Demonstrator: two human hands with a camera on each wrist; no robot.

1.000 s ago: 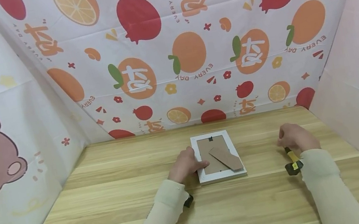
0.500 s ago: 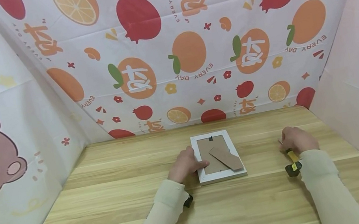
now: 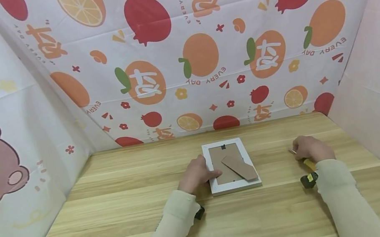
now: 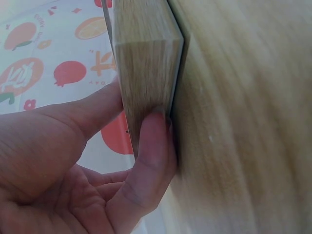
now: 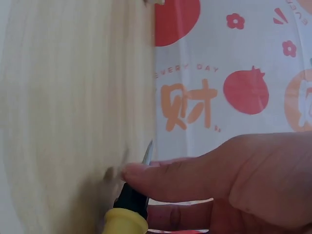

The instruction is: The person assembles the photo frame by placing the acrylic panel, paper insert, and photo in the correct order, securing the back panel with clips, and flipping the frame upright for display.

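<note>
A white-edged picture frame [image 3: 219, 189] lies back side up on the table, with a brown backing board [image 3: 218, 156] and a brown easel leg [image 3: 238, 168] set slantwise across it. My left hand [image 3: 196, 174] grips the frame's left side, thumb on the back; the left wrist view shows my fingers against its wood-grained edge [image 4: 146, 73]. To the right, my right hand [image 3: 311, 148] holds a screwdriver [image 5: 126, 222] with a yellow and black handle. Its thin metal tip [image 5: 148, 152] sticks out past my thumb, apart from the frame. Part of the handle is hidden behind the hand.
The wooden table [image 3: 118, 232] extends around both hands. A fruit-printed cloth [image 3: 163, 55] hangs along the back edge, with light cloths on the left and right sides. A dark box [image 3: 308, 180] sits at my right wrist.
My right hand has shifted slightly left and down with the screwdriver, whose tip now shows pointing left. The left hand and the picture frame have stayed in place.
</note>
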